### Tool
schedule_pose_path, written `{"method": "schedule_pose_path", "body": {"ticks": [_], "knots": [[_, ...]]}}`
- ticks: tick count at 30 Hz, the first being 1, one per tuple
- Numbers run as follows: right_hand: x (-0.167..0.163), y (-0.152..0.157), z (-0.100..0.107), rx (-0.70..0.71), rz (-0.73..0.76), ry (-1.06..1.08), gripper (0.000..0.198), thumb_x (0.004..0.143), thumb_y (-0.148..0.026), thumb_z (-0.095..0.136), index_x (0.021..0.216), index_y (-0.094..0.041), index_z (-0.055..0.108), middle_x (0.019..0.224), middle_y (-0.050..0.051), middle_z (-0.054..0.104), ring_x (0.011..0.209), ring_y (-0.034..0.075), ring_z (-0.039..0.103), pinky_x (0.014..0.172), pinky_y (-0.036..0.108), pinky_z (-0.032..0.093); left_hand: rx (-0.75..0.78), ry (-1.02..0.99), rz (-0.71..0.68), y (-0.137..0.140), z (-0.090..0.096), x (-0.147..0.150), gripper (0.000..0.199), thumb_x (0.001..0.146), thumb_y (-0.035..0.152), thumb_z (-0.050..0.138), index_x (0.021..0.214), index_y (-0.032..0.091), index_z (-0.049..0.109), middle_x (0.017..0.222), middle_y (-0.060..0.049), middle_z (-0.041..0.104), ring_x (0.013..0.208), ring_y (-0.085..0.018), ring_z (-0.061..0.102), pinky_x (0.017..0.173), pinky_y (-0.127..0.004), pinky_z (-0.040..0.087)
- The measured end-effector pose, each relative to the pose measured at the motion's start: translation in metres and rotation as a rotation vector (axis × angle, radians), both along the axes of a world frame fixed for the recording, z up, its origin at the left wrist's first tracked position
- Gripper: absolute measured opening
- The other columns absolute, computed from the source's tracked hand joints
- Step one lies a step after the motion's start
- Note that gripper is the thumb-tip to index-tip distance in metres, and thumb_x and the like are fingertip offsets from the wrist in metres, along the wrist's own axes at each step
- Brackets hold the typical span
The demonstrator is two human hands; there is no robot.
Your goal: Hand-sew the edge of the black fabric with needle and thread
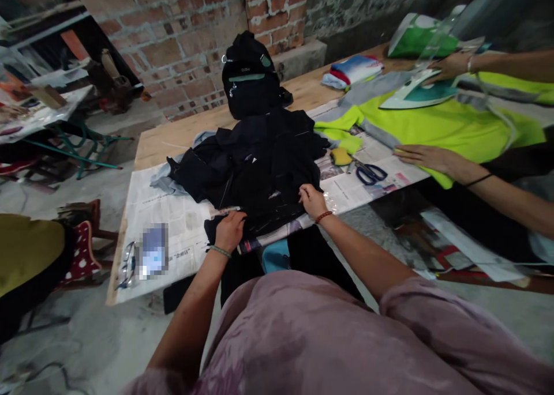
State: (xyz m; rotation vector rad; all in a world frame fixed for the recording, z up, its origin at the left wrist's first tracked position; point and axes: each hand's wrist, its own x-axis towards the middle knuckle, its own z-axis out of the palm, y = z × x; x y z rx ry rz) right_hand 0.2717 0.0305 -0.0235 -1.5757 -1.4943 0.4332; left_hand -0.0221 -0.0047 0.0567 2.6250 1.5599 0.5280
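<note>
A heap of black cloth, seemingly clothing, lies on newspaper at the table's near side. At its lower left edge, my left hand has its fingers curled down onto the black fabric. My right hand pinches the same fabric at its lower right edge, thumb and fingers together. Between my hands the near edge of the cloth stretches across the table edge. Some grey cloth sticks out from under the heap on the left. Folds hide the shape of the garment.
A black backpack stands behind the heap. To the right lie scissors and a yellow object. A co-worker's hand holds an iron on a neon-yellow garment. Glasses and a phone lie at the left corner.
</note>
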Motion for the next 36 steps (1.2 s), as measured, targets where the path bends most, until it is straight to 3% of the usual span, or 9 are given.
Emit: {"method": "schedule_pose_path", "body": {"ticks": [4, 8, 11, 14, 18, 21, 25, 29, 36], "knots": [[-0.002, -0.001, -0.003, 0.046, -0.039, -0.020, 0.016, 0.085, -0.025, 0.038, 0.087, -0.018, 0.053, 0.069, 0.002, 0.062, 0.058, 0.013, 0.058, 0.063, 0.025, 0.045, 0.174, 0.226, -0.106, 0.005, 0.011, 0.002, 0.026, 0.082, 0.012, 0.043, 0.100, 0.020, 0.061, 0.092, -0.008, 0.064, 0.080, -0.020, 0.059, 0.073, -0.035, 0.042], [-0.002, -0.002, -0.003, 0.035, -0.035, 0.018, 0.016, 0.085, -0.025, 0.039, 0.086, -0.018, 0.053, 0.064, 0.000, 0.060, 0.056, 0.013, 0.057, 0.063, 0.025, 0.045, 0.266, 0.227, -0.191, -0.015, -0.010, -0.005, 0.027, 0.083, 0.013, 0.043, 0.102, 0.019, 0.061, 0.095, -0.009, 0.064, 0.078, -0.018, 0.060, 0.067, -0.032, 0.040], [-0.001, -0.001, -0.002, 0.025, -0.028, 0.054, 0.015, 0.084, -0.025, 0.040, 0.087, -0.019, 0.053, 0.064, 0.000, 0.060, 0.055, 0.012, 0.058, 0.063, 0.025, 0.045, 0.313, 0.120, -0.128, -0.039, -0.032, -0.013, 0.025, 0.084, 0.016, 0.045, 0.102, 0.019, 0.062, 0.096, -0.009, 0.065, 0.082, -0.017, 0.061, 0.067, -0.030, 0.040], [0.001, -0.001, -0.003, 0.034, -0.033, 0.065, 0.014, 0.083, -0.024, 0.040, 0.086, -0.019, 0.053, 0.066, 0.000, 0.060, 0.056, 0.012, 0.058, 0.063, 0.025, 0.045, 0.316, 0.025, -0.041, -0.060, -0.044, -0.015, 0.023, 0.084, 0.020, 0.049, 0.102, 0.019, 0.062, 0.094, -0.008, 0.066, 0.084, -0.017, 0.060, 0.069, -0.030, 0.039], [0.001, -0.002, -0.005, 0.038, -0.035, 0.064, 0.015, 0.084, -0.025, 0.040, 0.086, -0.019, 0.053, 0.065, -0.001, 0.060, 0.056, 0.013, 0.058, 0.064, 0.025, 0.045, 0.310, 0.029, -0.011, -0.072, -0.038, -0.008, 0.019, 0.082, 0.027, 0.053, 0.095, 0.019, 0.065, 0.077, -0.005, 0.066, 0.070, -0.016, 0.058, 0.076, -0.035, 0.037], [0.001, -0.002, -0.005, 0.035, -0.034, 0.066, 0.015, 0.083, -0.026, 0.040, 0.087, -0.018, 0.053, 0.064, 0.000, 0.061, 0.056, 0.013, 0.058, 0.064, 0.025, 0.045, 0.288, 0.091, 0.025, -0.071, -0.027, 0.003, 0.021, 0.079, 0.035, 0.055, 0.089, 0.020, 0.067, 0.069, -0.005, 0.063, 0.070, -0.019, 0.055, 0.080, -0.040, 0.034], [0.001, -0.001, -0.004, 0.025, -0.040, 0.073, 0.016, 0.083, -0.027, 0.041, 0.087, -0.019, 0.053, 0.064, 0.000, 0.061, 0.056, 0.013, 0.058, 0.064, 0.026, 0.045, 0.246, 0.120, 0.062, -0.064, -0.012, 0.023, 0.023, 0.080, 0.037, 0.053, 0.094, 0.024, 0.066, 0.095, -0.009, 0.064, 0.089, -0.025, 0.053, 0.084, -0.045, 0.030], [0.001, -0.001, -0.003, 0.019, -0.041, 0.071, 0.015, 0.083, -0.027, 0.040, 0.086, -0.019, 0.053, 0.061, 0.000, 0.060, 0.056, 0.014, 0.059, 0.064, 0.026, 0.045, 0.201, 0.127, 0.032, -0.053, -0.008, 0.042, 0.019, 0.082, 0.031, 0.052, 0.092, 0.026, 0.066, 0.121, -0.007, 0.055, 0.111, -0.029, 0.044, 0.090, -0.048, 0.027], [0.001, 0.001, -0.005, 0.008, -0.048, 0.137, 0.015, 0.083, -0.028, 0.040, 0.086, -0.019, 0.051, 0.064, -0.001, 0.060, 0.054, 0.012, 0.058, 0.062, 0.025, 0.046, 0.148, 0.125, -0.036, -0.040, -0.019, 0.050, 0.022, 0.083, 0.035, 0.050, 0.095, 0.024, 0.065, 0.121, -0.006, 0.056, 0.111, -0.028, 0.046, 0.094, -0.049, 0.025]]}}
